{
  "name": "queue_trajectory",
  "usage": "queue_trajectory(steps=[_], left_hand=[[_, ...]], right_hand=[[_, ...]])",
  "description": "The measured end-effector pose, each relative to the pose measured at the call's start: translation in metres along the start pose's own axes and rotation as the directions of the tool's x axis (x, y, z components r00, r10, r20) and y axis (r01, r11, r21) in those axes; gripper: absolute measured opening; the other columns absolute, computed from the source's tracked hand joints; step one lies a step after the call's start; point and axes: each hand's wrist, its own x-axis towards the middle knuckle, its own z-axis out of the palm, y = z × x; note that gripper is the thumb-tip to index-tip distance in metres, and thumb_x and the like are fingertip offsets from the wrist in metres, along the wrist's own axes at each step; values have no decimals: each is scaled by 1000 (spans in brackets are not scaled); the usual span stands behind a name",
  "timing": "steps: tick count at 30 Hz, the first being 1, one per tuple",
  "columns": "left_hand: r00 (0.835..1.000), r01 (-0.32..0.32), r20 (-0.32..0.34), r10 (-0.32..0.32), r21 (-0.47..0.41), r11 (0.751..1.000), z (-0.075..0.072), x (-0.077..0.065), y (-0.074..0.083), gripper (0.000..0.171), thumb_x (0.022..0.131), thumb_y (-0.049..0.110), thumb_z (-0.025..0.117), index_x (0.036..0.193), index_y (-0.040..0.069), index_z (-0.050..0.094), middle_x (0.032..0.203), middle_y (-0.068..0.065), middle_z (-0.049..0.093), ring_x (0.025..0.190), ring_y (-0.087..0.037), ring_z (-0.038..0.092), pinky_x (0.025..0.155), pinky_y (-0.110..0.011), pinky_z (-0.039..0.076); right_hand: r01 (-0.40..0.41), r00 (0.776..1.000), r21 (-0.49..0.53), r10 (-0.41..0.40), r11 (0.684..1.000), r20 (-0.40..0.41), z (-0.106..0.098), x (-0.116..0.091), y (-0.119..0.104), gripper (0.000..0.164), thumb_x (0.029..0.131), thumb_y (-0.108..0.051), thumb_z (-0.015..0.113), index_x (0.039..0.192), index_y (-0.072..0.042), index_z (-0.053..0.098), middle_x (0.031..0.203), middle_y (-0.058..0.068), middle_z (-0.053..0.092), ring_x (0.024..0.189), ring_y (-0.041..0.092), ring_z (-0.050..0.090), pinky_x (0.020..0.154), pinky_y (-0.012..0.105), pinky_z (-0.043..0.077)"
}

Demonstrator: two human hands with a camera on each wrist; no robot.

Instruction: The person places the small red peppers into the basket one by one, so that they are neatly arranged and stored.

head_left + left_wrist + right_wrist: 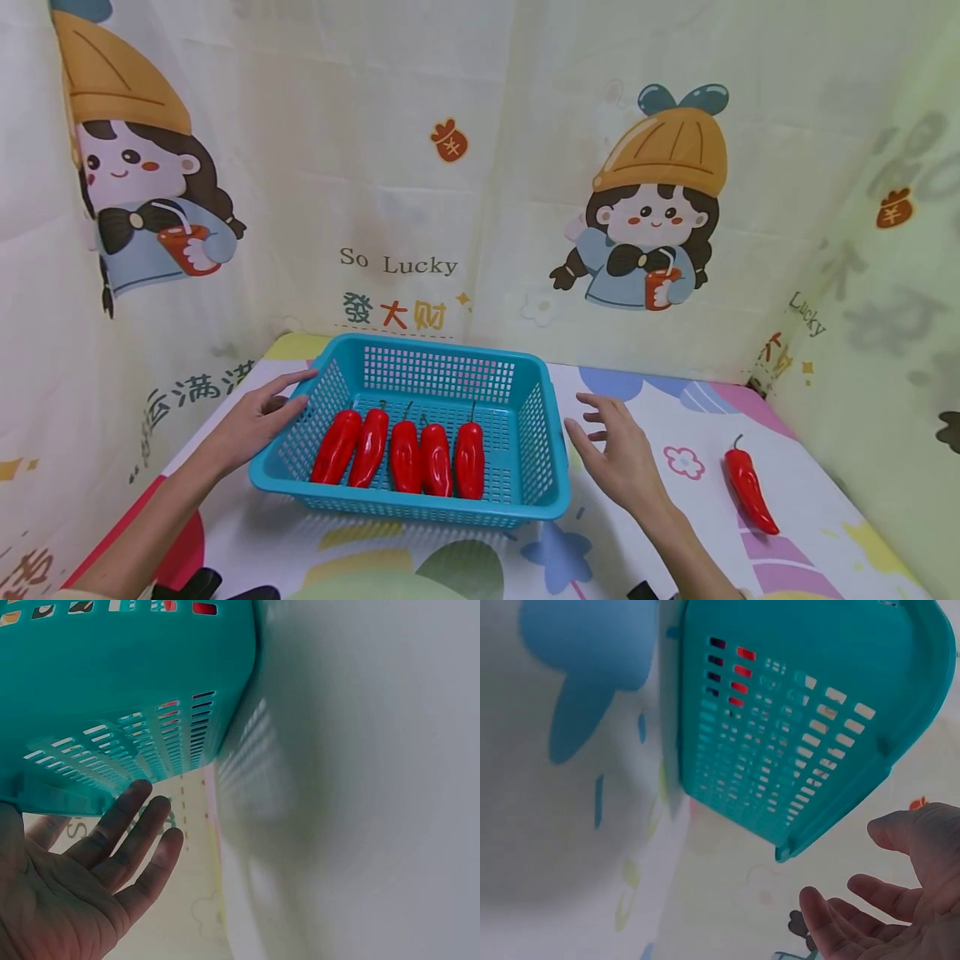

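A blue-green plastic basket (408, 504) with lattice walls stands on the table, a row of several red chili peppers (405, 457) lying inside on its floor. At its left side is my left hand (251, 421), thumb and index fingertip right at the rim. In the left wrist view the other fingers of the left hand (90, 877) spread loosely beside the lattice wall. My right hand (618, 454) hovers just off the right side of the basket, fingers loosely bent and holding nothing. The right wrist view shows a gap between the right hand (889, 892) and the basket rim (919, 731).
One more red chili pepper (750, 492) lies on the table to the right, beyond my right hand. The table is covered by a white cloth (645, 392) with colourful prints. Pale printed curtains (495, 208) enclose the back and both sides.
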Motion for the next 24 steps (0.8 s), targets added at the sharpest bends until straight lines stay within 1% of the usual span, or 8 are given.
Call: queue_trajectory(steps=[4,9,16,24], left_hand=[[1000,-2,3,2,-4,1000,0,1,-1,65,105,30,57,160,6,31,140,-39,50,114,-53,62,71,-44,64],[1000,-8,2,8,-4,1000,-1,2,-2,65,104,29,58,159,5,32,139,-39,51,113,-53,62,70,-44,64],[999,-37,3,37,-25,999,0,3,-2,62,105,27,57,158,6,34,133,-38,57,106,-44,68,69,-43,64],[1000,-28,-3,28,-5,1000,0,2,-4,63,104,27,57,159,6,33,135,-38,55,106,-45,68,68,-43,64]], right_hand=[[4,1000,-2,-4,1000,-2,-5,-1,7,48,95,-22,75,137,-4,60,131,19,61,106,36,71,75,46,63],[-1,1000,-19,1,1000,-8,-12,0,16,46,95,-19,74,135,-2,61,127,20,62,104,37,71,73,44,64],[-48,999,-47,48,998,-7,-25,-2,30,47,97,-22,71,137,-1,58,132,24,58,106,42,70,77,49,63],[-53,998,-74,52,996,-22,-39,-6,48,47,98,-22,70,137,1,57,132,26,58,106,44,69,79,51,62]])
